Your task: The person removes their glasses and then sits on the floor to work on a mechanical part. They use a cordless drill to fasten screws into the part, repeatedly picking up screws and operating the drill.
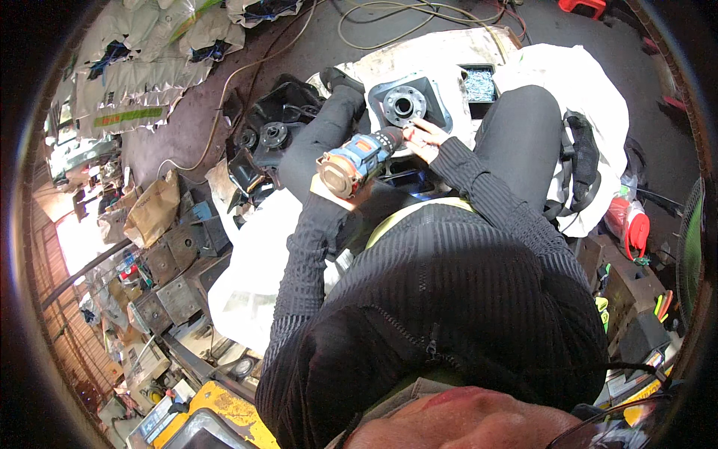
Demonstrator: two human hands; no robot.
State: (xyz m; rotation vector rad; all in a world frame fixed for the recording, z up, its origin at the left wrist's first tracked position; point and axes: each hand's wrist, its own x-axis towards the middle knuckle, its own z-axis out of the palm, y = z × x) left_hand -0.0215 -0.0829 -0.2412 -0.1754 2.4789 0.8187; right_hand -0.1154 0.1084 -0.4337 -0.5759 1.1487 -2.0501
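Note:
My left hand (350,199) is wrapped round a blue cordless drill (362,156), whose body hides most of the fingers. The black chuck points up and to the right. At its tip my right hand (426,141) is closed, thumb and fingers close together; whatever they pinch is too small to make out. Just beyond lies a grey metal part with a round, holed flange (418,105) inside a squarish dished base (443,112). It sits between my legs on a white covering (464,123).
A dark box of small bluish metal fasteners (479,84) stands right of the part. Several dark flanged parts (274,135) lie beyond my left leg. A hose (224,97) crosses the floor. Left are metal blocks (178,299) and a brown paper bag (152,210); right, a red-lidded container (636,231).

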